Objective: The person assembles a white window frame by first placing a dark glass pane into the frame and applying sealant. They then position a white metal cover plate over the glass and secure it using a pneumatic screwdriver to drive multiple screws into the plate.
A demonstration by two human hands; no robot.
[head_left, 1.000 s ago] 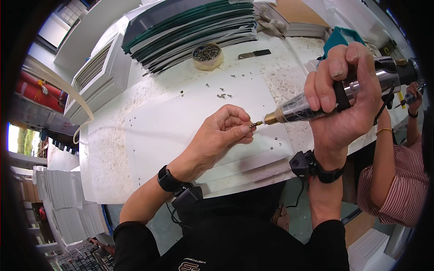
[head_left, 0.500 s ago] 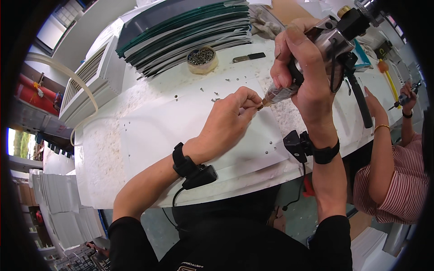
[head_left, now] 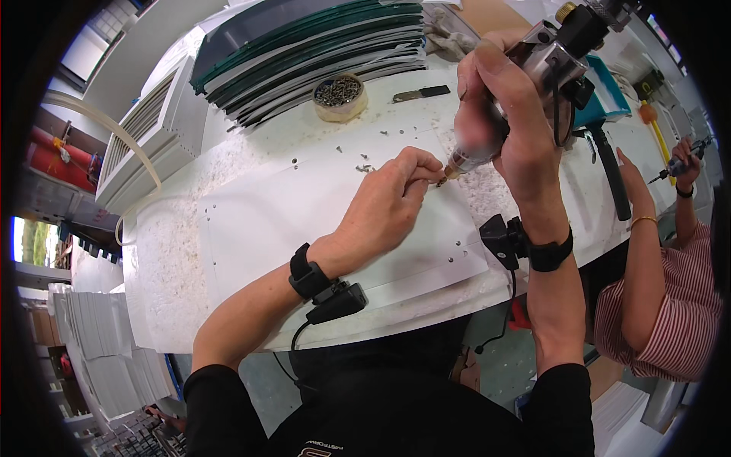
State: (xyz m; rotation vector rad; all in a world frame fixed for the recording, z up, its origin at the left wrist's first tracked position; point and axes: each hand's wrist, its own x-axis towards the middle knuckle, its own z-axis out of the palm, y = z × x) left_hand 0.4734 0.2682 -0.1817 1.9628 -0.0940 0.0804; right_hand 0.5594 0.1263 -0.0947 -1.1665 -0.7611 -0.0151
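My right hand [head_left: 521, 122] is wrapped round a metal power screwdriver [head_left: 560, 65], its tip slanting down to the left. Right by that tip, my left hand [head_left: 388, 198] has thumb and forefinger pinched together over the far right part of a flat white panel [head_left: 304, 213]. Whatever lies between those fingertips is too small to make out. Several loose screws [head_left: 365, 163] are scattered on the panel beyond my left hand. Small dark fasteners [head_left: 458, 244] also show near its right end.
A round tub of screws [head_left: 339, 95] stands before a stack of dark green and white panels [head_left: 304, 46]. Nearby lies a flat blade [head_left: 421, 94]. A black-handled tool [head_left: 609, 171] and blue tray [head_left: 601, 95] are at right, beside a co-worker in a striped shirt [head_left: 662, 305].
The power screwdriver has tilted slightly, its rear end shifting up and left. My left hand stays nearly in place. The co-worker's hand with a tool has moved a little.
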